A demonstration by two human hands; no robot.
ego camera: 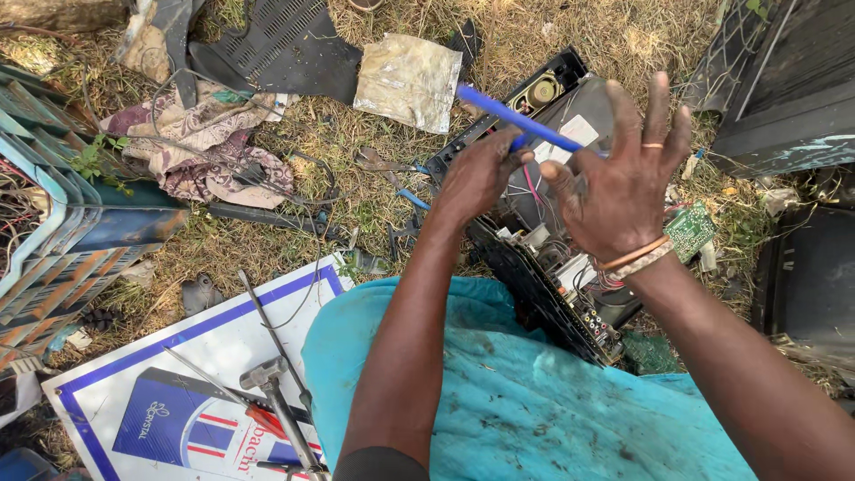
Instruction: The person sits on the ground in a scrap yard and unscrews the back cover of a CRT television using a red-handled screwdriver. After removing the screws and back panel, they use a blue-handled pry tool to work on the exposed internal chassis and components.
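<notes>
Left hand (476, 174) clamped on blue tool (517, 120), shaft running toward 10 o'clock, tip end down over opened chassis (552, 267) at centre, apparently for prying. Right hand (623, 183) at 3 o'clock, fingers spread, holding nothing, just beside tool. Hammer (280, 405) at 7 o'clock.

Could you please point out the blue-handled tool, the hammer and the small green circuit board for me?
blue-handled tool (512, 118): head view, middle of the blue handle.
hammer (265, 374): head view, on the metal head.
green circuit board (690, 230): head view, centre of the board.
</notes>
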